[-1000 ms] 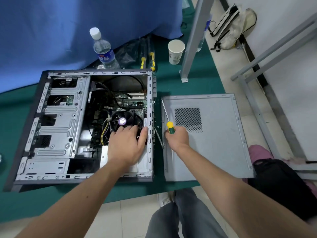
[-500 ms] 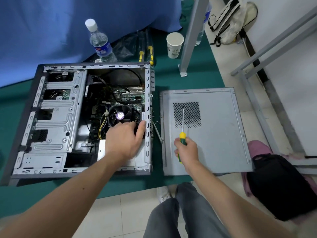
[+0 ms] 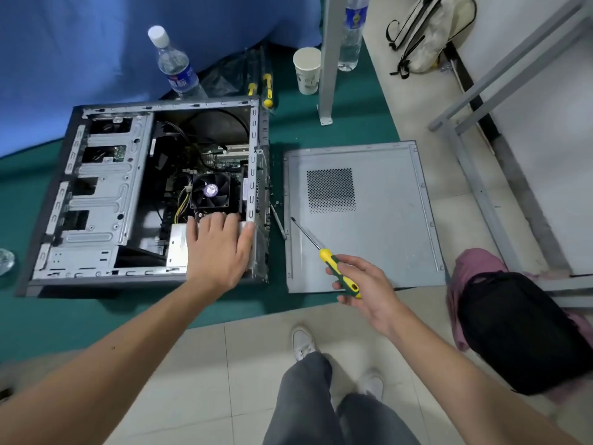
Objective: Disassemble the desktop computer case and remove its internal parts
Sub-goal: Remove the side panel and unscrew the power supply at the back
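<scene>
Resting flat, left hand (image 3: 218, 248) fingers spread; right hand (image 3: 365, 284) fingers gripping screwdriver (image 3: 333, 268).

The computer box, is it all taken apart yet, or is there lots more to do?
Not yet. Done: the side panel is off and lies beside the computer case. In hand: the right hand holds a screwdriver, and the left hand rests on the silver box inside. Left: the fan, the cables and the green board are all still in there.
</scene>
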